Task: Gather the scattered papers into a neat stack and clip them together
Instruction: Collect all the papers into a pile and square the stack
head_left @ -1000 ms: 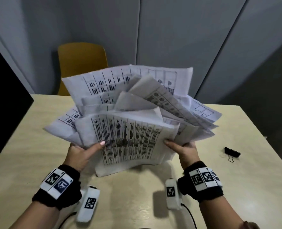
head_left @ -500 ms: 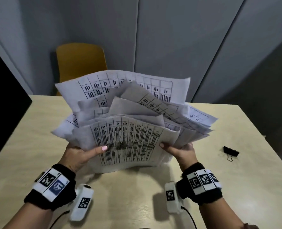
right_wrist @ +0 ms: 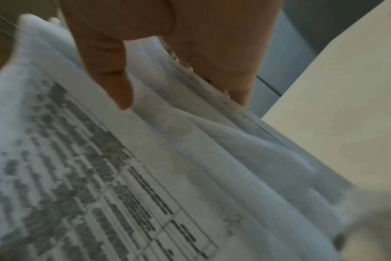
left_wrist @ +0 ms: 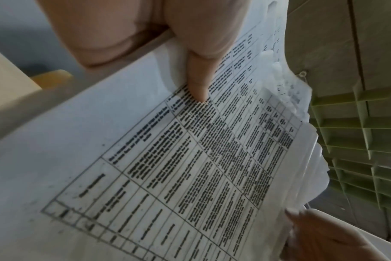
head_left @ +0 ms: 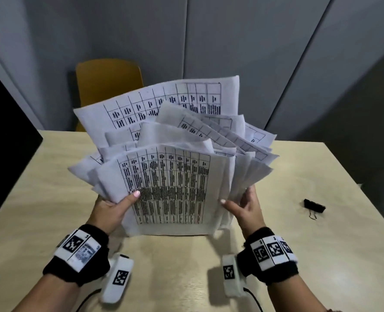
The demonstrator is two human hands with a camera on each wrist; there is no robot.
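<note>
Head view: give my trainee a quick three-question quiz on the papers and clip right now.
1. True or false: the papers are squared into a neat stack.
2. Which hand is nearer the clip lying on the table? A) left hand B) right hand
3. Fill in: the papers' lower edge stands on the ____.

Key: 1 false, they are fanned and uneven; 2 B; 3 table.

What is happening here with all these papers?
A person holds a fanned, uneven bunch of printed papers upright on the table. The left hand grips one side and the right hand the other. The sheets are not squared yet. The black binder clip lies untouched on the table to the right.
</note>
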